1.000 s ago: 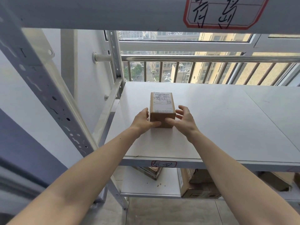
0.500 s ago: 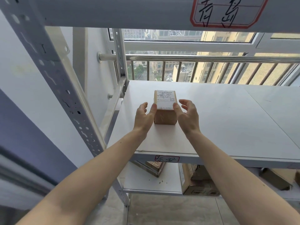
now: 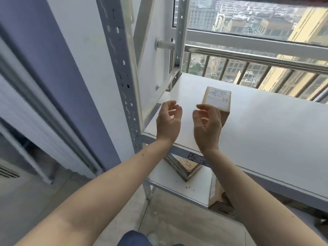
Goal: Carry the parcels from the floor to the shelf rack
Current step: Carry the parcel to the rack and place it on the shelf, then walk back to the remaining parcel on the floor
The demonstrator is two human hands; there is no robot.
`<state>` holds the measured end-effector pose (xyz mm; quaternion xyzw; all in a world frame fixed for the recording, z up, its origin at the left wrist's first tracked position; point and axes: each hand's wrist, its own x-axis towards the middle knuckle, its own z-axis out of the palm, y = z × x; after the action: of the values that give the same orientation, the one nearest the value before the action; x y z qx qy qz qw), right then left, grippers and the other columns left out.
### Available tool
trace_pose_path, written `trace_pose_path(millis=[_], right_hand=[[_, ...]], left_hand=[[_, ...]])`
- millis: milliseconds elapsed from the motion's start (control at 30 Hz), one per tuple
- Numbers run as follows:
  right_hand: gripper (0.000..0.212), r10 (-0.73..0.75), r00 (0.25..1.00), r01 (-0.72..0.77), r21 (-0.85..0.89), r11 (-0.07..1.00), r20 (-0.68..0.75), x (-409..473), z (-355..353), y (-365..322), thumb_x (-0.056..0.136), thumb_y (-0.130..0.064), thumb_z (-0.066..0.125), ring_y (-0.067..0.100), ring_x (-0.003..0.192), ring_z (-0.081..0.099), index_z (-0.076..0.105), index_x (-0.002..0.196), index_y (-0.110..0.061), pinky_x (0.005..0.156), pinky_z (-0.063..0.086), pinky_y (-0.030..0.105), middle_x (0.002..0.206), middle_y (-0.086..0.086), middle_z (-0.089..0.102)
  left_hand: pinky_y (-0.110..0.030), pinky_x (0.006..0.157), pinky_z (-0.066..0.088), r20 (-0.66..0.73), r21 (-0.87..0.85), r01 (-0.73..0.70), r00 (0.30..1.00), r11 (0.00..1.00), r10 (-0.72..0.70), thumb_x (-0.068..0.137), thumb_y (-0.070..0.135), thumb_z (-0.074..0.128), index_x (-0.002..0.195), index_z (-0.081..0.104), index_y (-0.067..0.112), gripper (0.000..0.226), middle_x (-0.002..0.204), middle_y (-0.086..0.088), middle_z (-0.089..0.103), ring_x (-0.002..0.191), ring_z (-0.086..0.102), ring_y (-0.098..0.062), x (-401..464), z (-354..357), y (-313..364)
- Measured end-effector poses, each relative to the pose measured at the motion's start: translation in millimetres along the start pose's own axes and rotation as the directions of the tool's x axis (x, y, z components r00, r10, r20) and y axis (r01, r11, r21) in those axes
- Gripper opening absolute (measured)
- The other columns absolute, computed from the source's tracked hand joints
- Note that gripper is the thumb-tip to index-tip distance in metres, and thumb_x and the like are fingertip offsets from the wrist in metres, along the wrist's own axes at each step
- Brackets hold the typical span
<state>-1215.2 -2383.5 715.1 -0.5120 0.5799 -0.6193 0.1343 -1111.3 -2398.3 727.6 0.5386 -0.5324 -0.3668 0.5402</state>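
A small brown cardboard parcel [image 3: 217, 100] with a white label on top stands on the white shelf board [image 3: 266, 132] of the rack. My left hand [image 3: 168, 121] hovers over the shelf's near left corner, empty, fingers loosely curled and apart. My right hand [image 3: 206, 127] is in front of the parcel and hides its lower left corner. It holds nothing and does not grip the parcel.
A perforated grey rack post [image 3: 122, 75] rises at the left. The lower shelf [image 3: 170, 176] holds a tilted box [image 3: 188, 166] and a second brown box [image 3: 218, 199]. Behind the rack runs a metal window railing [image 3: 248, 57]. A purple-and-white wall stands at the left.
Both hands have let go of the parcel and drawn back toward me. The parcel stays on the shelf. The view has swung left and down.
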Motion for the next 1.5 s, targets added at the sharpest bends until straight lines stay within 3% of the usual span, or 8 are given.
trace_pose_path(millis=[267,433,700,867,1100,1300,1433,1500], right_hand=[[0.015,-0.014,0.938,-0.034,0.132,0.991,0.347,-61.7,15.9,-16.7,0.093,-0.011,0.061,-0.014,0.086,0.059,0.058,0.102,-0.023,0.072,0.045,0.006,0.11,0.003,0.06],[0.014,-0.041,0.823,-0.075,0.181,0.981,0.566,-123.0,37.4,-33.9,0.092,-0.009,0.06,-0.008,0.081,0.06,0.06,0.103,-0.018,0.072,0.044,0.006,0.108,0.006,0.061],[0.016,-0.103,0.507,-0.157,0.21,0.965,0.856,-246.1,69.9,-81.0,0.094,-0.016,0.057,0.011,0.087,0.063,0.06,0.109,-0.019,0.071,0.045,0.009,0.113,0.006,0.064],[0.018,-0.222,0.241,-0.131,0.258,0.957,0.945,-332.9,74.7,-117.2,0.095,-0.019,0.057,0.009,0.094,0.062,0.059,0.113,-0.018,0.074,0.044,0.007,0.114,0.003,0.065],[0.016,-0.335,-0.06,-0.145,0.324,0.935,0.94,-458.6,54.6,-171.6,0.095,-0.019,0.058,0.014,0.092,0.065,0.06,0.11,-0.013,0.075,0.047,0.011,0.114,0.005,0.065],[0.017,-0.29,-0.335,-0.09,0.276,0.957,0.896,-568.3,23.3,-213.8,0.094,-0.023,0.058,0.017,0.097,0.066,0.062,0.11,-0.019,0.082,0.049,0.025,0.114,0.007,0.069],[0.019,-0.288,-0.436,-0.07,0.287,0.955,0.852,-634.4,0.6,-238.2,0.094,-0.023,0.057,0.017,0.096,0.066,0.063,0.112,-0.019,0.08,0.049,0.026,0.112,0.005,0.071],[0.022,-0.28,-0.486,-0.05,0.294,0.955,0.828,-665.2,-9.7,-249.3,0.094,-0.023,0.056,0.017,0.096,0.066,0.063,0.114,-0.017,0.082,0.051,0.028,0.112,0.006,0.071]], left_hand=[[-0.001,0.074,0.042,-0.284,0.025,0.122,0.953,0.992,-0.11,0.1,0.028,0.053,0.117,0.06,0.015,0.023,0.114,0.0,0.067,0.1,0.061,-0.009,-65.7,-47.6,-23.9],[-0.009,0.077,0.043,-0.498,0.029,0.212,0.851,0.977,-0.17,0.098,0.026,0.055,0.11,0.064,0.012,0.02,0.114,-0.006,0.067,0.099,0.061,-0.012,-114.8,-101.3,-45.7],[0.001,0.069,0.038,-0.776,-0.018,0.333,0.59,0.943,-0.223,0.096,0.012,0.058,0.111,0.065,0.002,0.019,0.099,-0.003,0.065,0.079,0.055,0.005,-225.8,-202.0,-62.2],[-0.008,0.075,0.042,-0.879,-0.104,0.395,0.392,0.913,-0.27,0.096,0.019,0.059,0.114,0.064,0.006,0.023,0.102,0.0,0.065,0.088,0.059,-0.008,-310.0,-255.4,-70.4],[-0.013,0.078,0.044,-0.955,-0.21,0.399,0.112,0.893,-0.275,0.097,0.02,0.057,0.106,0.063,0.013,0.013,0.1,0.005,0.064,0.094,0.059,-0.01,-438.9,-317.8,-70.2],[-0.02,0.084,0.045,-0.961,-0.275,0.402,-0.09,0.873,-0.262,0.096,0.016,0.058,0.112,0.065,0.005,0.021,0.102,0.001,0.065,0.096,0.059,-0.012,-557.0,-362.4,-65.0],[-0.007,0.076,0.043,-0.946,-0.314,0.367,-0.201,0.875,-0.255,0.096,0.015,0.058,0.111,0.065,0.005,0.019,0.1,0.003,0.064,0.093,0.058,-0.011,-630.9,-382.7,-63.6],[-0.011,0.08,0.046,-0.923,-0.355,0.331,-0.273,0.874,-0.272,0.095,0.016,0.058,0.107,0.065,0.009,0.016,0.098,0.004,0.064,0.094,0.059,-0.012,-663.3,-391.4,-63.9]])
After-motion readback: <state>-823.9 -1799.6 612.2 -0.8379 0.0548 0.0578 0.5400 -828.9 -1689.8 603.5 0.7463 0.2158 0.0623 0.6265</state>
